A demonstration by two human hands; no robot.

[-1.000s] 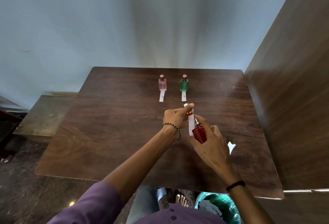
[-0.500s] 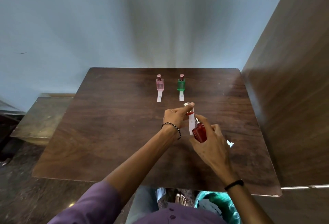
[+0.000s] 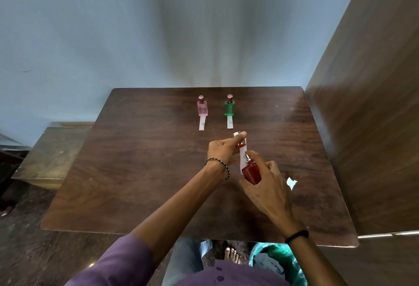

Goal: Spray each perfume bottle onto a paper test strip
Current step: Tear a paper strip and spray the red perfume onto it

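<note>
Both hands are raised over the wooden surface (image 3: pixel 140 172): the left hand (image 3: pixel 223 150) is pinched closed on a white paper test strip (image 3: pixel 243 158) together with what looks like a bottle cap (image 3: pixel 237 134), and the right hand (image 3: pixel 265 183) is curled around the red perfume bottle (image 3: pixel 251 170), nozzle tilted toward the strip and just beside it. Beyond the red bottle, toward the far edge, the pink bottle (image 3: pixel 202 108) and green bottle (image 3: pixel 229 107) stand upright side by side, each with the far end of a strip (image 3: pixel 202 124) (image 3: pixel 230 122) tucked at its base.
</note>
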